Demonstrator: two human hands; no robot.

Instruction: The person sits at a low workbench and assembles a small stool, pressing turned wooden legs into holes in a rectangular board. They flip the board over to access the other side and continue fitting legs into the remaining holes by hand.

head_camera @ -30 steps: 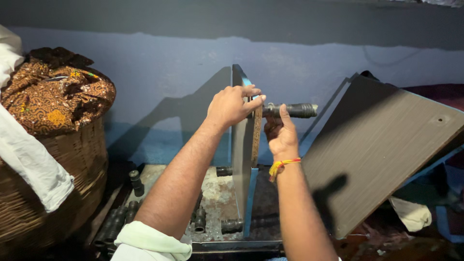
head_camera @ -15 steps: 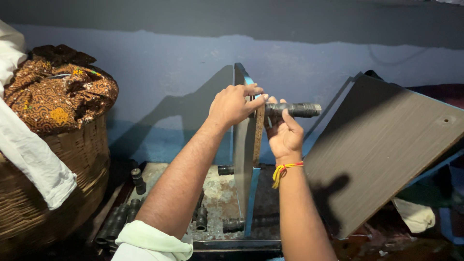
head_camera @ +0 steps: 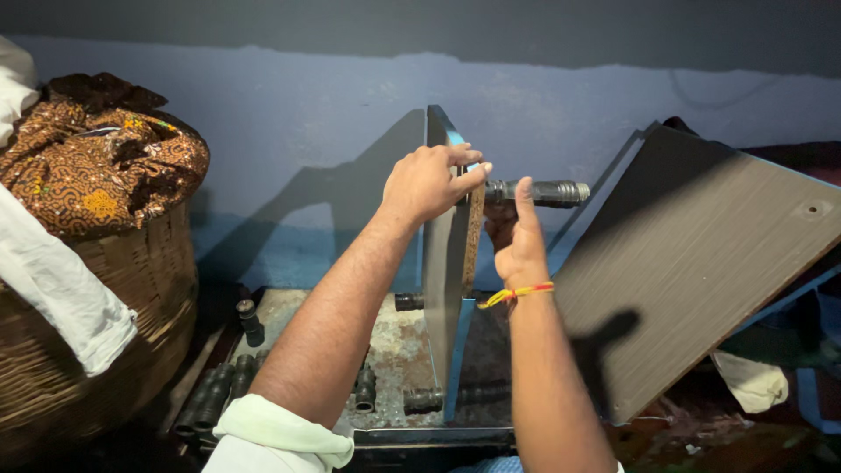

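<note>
While left hand [head_camera: 427, 181] pinches the upright board [head_camera: 445, 289] top edge, right hand [head_camera: 519, 245] grips a metal tool [head_camera: 539, 192]; I judge board stiff, heavy.

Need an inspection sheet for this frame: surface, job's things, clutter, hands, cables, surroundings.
Surface: rusty metal plate low in front, with a dark frame edge.
Job's things: upright board with blue edging stands on the plate; dark cylindrical tool held level against its upper edge.
Clutter: dark cylindrical pieces along the plate's left side and more on it; pale cloth at lower right.
Hands: left hand in a grip on the board's top edge; right hand holds the tool, thumb raised.
Cables: nothing seen.
Surroundings: blue-grey wall; wicker basket of patterned cloth at left; second board leaning at right.
</note>
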